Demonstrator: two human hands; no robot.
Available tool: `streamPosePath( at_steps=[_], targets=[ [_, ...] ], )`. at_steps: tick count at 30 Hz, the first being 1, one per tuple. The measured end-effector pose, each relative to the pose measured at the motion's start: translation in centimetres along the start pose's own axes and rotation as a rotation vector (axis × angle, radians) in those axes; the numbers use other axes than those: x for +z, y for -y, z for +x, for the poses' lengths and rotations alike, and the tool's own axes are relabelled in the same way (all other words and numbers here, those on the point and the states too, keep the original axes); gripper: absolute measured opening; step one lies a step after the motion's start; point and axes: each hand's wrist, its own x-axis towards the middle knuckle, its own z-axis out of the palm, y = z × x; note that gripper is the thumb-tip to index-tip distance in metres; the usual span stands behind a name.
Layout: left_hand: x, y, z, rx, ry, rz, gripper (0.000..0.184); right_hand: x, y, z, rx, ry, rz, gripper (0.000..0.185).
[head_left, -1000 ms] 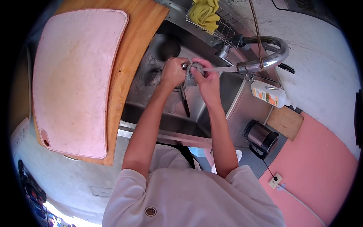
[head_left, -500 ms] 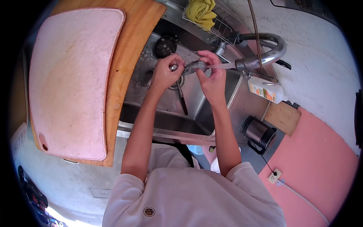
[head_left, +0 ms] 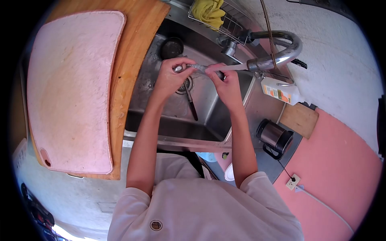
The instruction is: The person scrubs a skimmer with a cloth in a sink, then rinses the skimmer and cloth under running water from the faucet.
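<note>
My left hand (head_left: 172,76) and my right hand (head_left: 224,82) are raised over a steel sink (head_left: 161,124). Both sets of fingers pinch a thin, grey, textured strip (head_left: 198,68), whose kind I cannot make out. Water from the curved faucet (head_left: 261,63) runs onto my right hand and its end of the strip. A shiny rounded metal piece (head_left: 178,69) shows at my left fingers; what it belongs to is hidden. Below my hands, a slim utensil with a dark handle (head_left: 193,110) slants near the drain (head_left: 185,85). A round dark dish (head_left: 172,48) sits in the far left corner.
A pink cutting board (head_left: 72,92) lies on a wooden board (head_left: 140,44) left of the sink. Behind the sink, a wire rack (head_left: 231,22) holds a yellow cloth (head_left: 208,12). A labelled white bottle (head_left: 281,91) and an electric kettle (head_left: 275,136) stand to the right.
The grey thing has gone from a bunched lump to a thinner strip stretched between my hands. My left hand has shifted slightly left, and the dark dish shows less foam.
</note>
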Motion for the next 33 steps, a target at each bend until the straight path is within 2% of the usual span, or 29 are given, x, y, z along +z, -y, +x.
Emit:
streamPosePath(
  at_steps=[2, 5, 8, 10, 14, 16, 17, 19, 23, 25, 29, 31, 33],
  targets=[
    [0.2, -0.1, -0.3, 0.006, 0.014, 0.027, 0.012, 0.0, -0.1, 0.1, -0.045, -0.009, -0.072, 0.007],
    [0.5, 0.0, -0.4, 0.012, 0.028, 0.066, 0.009, 0.9, 0.3, 0.3, -0.003, -0.038, 0.006, 0.008],
    [0.8, 0.4, -0.8, -0.004, -0.003, 0.029, 0.010, 1.7, 0.7, 0.7, 0.121, -0.016, 0.003, 0.007],
    [0.6, 0.5, -0.7, -0.023, -0.043, -0.016, 0.012, 1.9, 0.5, 0.8, 0.040, -0.035, 0.134, 0.007],
    [-0.3, 0.5, -0.6, -0.025, -0.074, -0.036, 0.011, 1.3, 0.6, 0.6, 0.116, 0.037, 0.255, 0.007],
    [-0.4, 0.6, -0.6, -0.032, -0.067, -0.040, 0.011, 0.8, 0.1, 0.6, -0.055, 0.040, 0.024, 0.008],
    [-0.4, 0.6, -0.5, -0.027, -0.060, -0.024, 0.011, 0.6, 0.0, 0.7, -0.055, 0.039, 0.022, 0.008],
    [-0.4, 0.2, -0.6, -0.025, -0.052, -0.009, 0.011, 0.2, 0.0, 0.8, 0.064, -0.002, -0.247, 0.008],
    [-0.6, 0.4, -0.3, -0.042, -0.054, -0.021, 0.012, 0.7, 0.0, 1.0, 0.015, 0.009, -0.175, 0.009],
    [-0.9, 0.2, -0.3, -0.028, -0.061, -0.043, 0.011, 0.6, -0.6, 1.1, -0.164, 0.144, -0.243, 0.011],
    [-1.2, 0.1, -0.6, -0.068, -0.099, -0.039, 0.010, 0.4, -1.8, 1.3, -0.188, 0.226, -0.158, 0.012],
    [-1.2, 0.3, -0.6, -0.065, -0.107, -0.035, 0.010, 0.1, -1.9, 1.5, -0.227, 0.280, 0.013, 0.013],
    [-1.1, 0.3, -0.5, -0.062, -0.108, -0.057, 0.010, -0.2, -1.8, 1.5, -0.206, 0.294, 0.008, 0.013]
  ],
)
